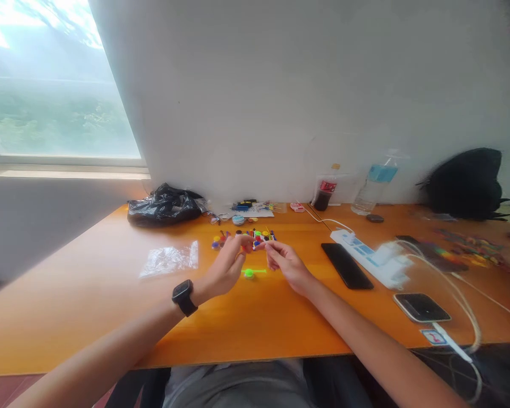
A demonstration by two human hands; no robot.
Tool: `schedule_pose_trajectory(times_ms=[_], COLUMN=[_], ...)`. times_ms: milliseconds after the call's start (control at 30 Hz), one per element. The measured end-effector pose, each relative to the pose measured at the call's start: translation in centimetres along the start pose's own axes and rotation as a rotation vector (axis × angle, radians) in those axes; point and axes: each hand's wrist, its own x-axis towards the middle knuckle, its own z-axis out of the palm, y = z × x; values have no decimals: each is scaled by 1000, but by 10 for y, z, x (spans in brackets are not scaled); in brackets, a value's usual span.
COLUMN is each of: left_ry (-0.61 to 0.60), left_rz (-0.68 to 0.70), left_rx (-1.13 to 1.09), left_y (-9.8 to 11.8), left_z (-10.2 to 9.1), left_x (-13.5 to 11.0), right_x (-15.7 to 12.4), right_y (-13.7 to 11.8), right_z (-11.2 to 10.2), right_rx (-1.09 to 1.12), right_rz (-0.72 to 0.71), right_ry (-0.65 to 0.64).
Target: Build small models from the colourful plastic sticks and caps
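Head view: the left hand (pixel 227 263) and right hand (pixel 289 266) are close together above the surface (pixel 89 266), presumably for fine fingerwork. The right grip appears pressed thumb-to-finger; whether it pinches anything, and the left grip's state, cannot be told. One green piece (pixel 249 273) lies nearer the wearer, likely for easy reach; colourful parts (pixel 266 234), too crowded to count, lie beyond; two bottles (pixel 323 199) stand behind.

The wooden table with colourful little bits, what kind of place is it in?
Probably an indoor workspace, though I can't tell whose: the wooden table holds colourful little bits and a power strip, near a window.
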Motion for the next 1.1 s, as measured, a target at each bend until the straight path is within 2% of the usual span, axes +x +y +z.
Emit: schedule_pose_trajectory(times_ms=[133,200,300,400,500,633,800,900,1100], left_ry=[102,150,160,156,139,113,70,52,65], left_rz=[-119,-138,-153,-215,-262,-277,-208,-121,40], left_rx=[-158,-248,-343,-393,-410,-442,-447,-357,-174], left_y=[-20,-29,-37,-39,-36,-27,-14,-7,-1], left_z=[3,6,8,8,9,9,7,4,0], left_x=[-1,-1,-1,-2,-4,-7,-10,-12,-14], right_x=[1,2,2,3,2,0,-3,-10,-20], right_y=[0,1,3,4,5,4,4,5,8], right_z=[-4,-4,-2,-1,0,3,6,12,24], right_rx=[47,98,71,20,63,12,-120,-244,-328], right_rz=[54,65,42,23,29,-70,-165,-243,-329], right_ry=[54,58,50,37,25,37,88,94,-89])
